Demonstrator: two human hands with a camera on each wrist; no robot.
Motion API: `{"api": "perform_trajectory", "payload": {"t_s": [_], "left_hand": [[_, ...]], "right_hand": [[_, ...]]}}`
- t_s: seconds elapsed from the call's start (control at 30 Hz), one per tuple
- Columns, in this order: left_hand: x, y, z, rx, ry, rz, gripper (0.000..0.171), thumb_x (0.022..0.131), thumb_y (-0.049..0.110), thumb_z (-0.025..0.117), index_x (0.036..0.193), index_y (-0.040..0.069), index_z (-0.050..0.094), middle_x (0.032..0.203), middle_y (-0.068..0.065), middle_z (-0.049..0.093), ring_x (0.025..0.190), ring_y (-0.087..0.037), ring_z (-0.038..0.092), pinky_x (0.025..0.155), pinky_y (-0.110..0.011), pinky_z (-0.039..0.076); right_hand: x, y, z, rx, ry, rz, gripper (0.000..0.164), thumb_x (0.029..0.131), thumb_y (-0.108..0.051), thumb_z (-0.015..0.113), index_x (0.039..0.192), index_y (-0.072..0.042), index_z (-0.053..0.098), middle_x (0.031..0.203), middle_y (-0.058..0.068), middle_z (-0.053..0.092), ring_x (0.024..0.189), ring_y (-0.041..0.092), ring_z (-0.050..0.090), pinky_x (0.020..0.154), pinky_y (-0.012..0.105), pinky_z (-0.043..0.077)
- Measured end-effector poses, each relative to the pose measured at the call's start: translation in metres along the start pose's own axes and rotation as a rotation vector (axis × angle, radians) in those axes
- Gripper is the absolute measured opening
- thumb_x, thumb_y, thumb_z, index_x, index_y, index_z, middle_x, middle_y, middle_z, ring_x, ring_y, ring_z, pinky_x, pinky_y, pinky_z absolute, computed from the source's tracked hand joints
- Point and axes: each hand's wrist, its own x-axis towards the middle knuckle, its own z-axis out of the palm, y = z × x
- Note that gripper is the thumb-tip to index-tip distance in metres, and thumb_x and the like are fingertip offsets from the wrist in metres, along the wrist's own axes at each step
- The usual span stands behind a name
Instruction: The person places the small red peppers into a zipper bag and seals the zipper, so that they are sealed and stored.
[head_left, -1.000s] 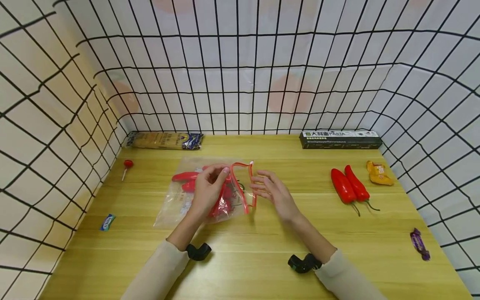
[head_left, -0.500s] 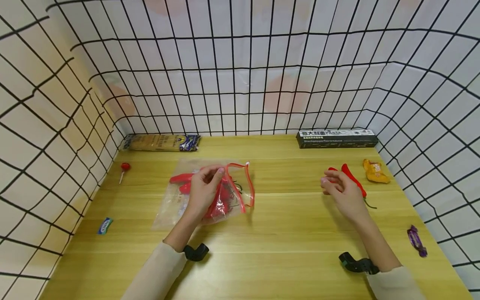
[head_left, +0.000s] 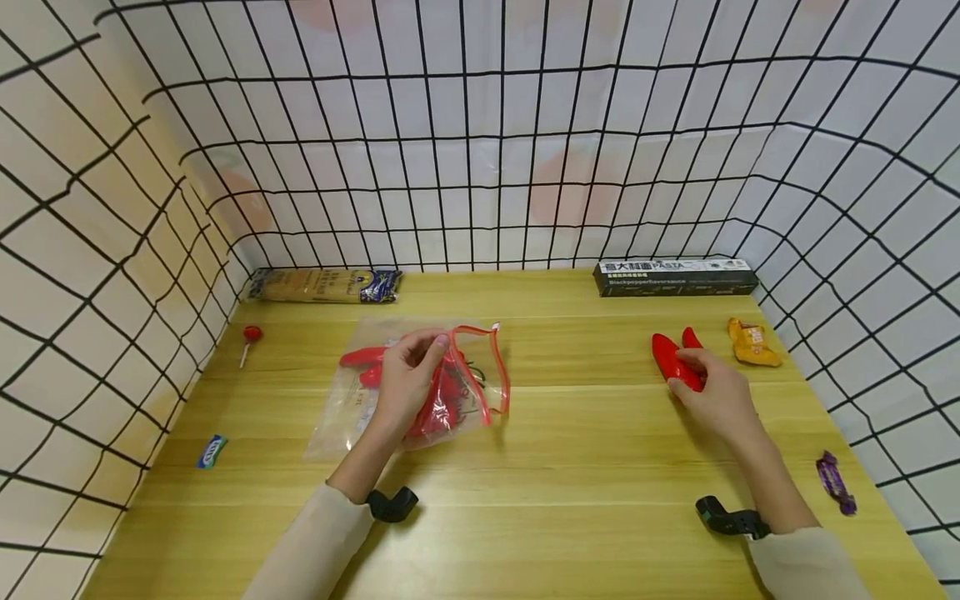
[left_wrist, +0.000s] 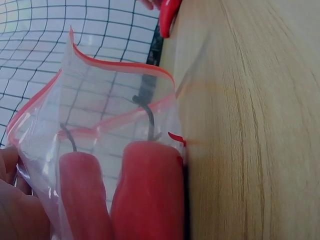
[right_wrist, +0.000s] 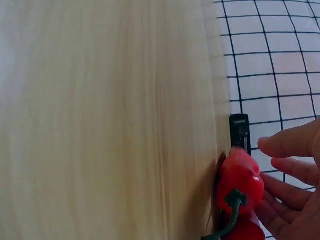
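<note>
A clear zip bag [head_left: 341, 425] with a red zip edge lies on the table left of centre, its mouth gaping to the right. Several red chili peppers [left_wrist: 150, 195] with dark green stems are inside. My left hand [head_left: 407, 375] pinches the bag's upper side close to its mouth. At the right, my right hand [head_left: 716, 392] straddles a red chili pepper [head_left: 671, 357] on the table. In the right wrist view the fingers [right_wrist: 287, 192] are along that pepper's side, with the thumb apart from it. A second red chili pepper [head_left: 691, 337] lies beside it, mostly covered by the hand.
Along the back are a noodle packet [head_left: 322, 285] and a black pasta box [head_left: 675, 278]. A yellow wrapper [head_left: 753, 342] and a purple candy [head_left: 836, 483] lie right; a lollipop [head_left: 252, 334] and a blue-green candy [head_left: 212, 451] left. Black wire mesh [head_left: 480, 158] encloses the table.
My right hand has left the bag's mouth, crossed to the right and come down around a chili pepper. My left hand still pinches the bag. The view shifted slightly.
</note>
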Motion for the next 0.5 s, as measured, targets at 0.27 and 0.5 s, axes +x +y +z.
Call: {"api": "perform_trajectory", "payload": {"t_s": [0.27,0.5], "left_hand": [[0.001,-0.001,-0.001,-0.013,-0.005,0.004,0.035,0.087,0.047,0.067,0.108,0.019,0.071,0.106,-0.002,0.069,0.099,-0.018,0.062,0.083,-0.024,0.054],[0.000,0.000,-0.002,-0.003,-0.016,-0.010,0.038,0.086,0.051,0.067,0.108,0.021,0.071,0.105,-0.001,0.068,0.096,-0.020,0.060,0.083,-0.026,0.054]], "right_hand": [[0.004,-0.010,0.008,-0.013,-0.037,-0.025,0.051,0.088,-0.014,0.069,0.133,-0.001,0.051,0.127,0.025,0.057,0.105,0.042,0.055,0.087,0.056,0.046],[0.003,-0.012,0.011,-0.123,-0.137,-0.012,0.063,0.082,-0.026,0.076,0.132,0.001,0.048,0.119,0.027,0.060,0.100,0.040,0.057,0.078,0.052,0.048]]}}
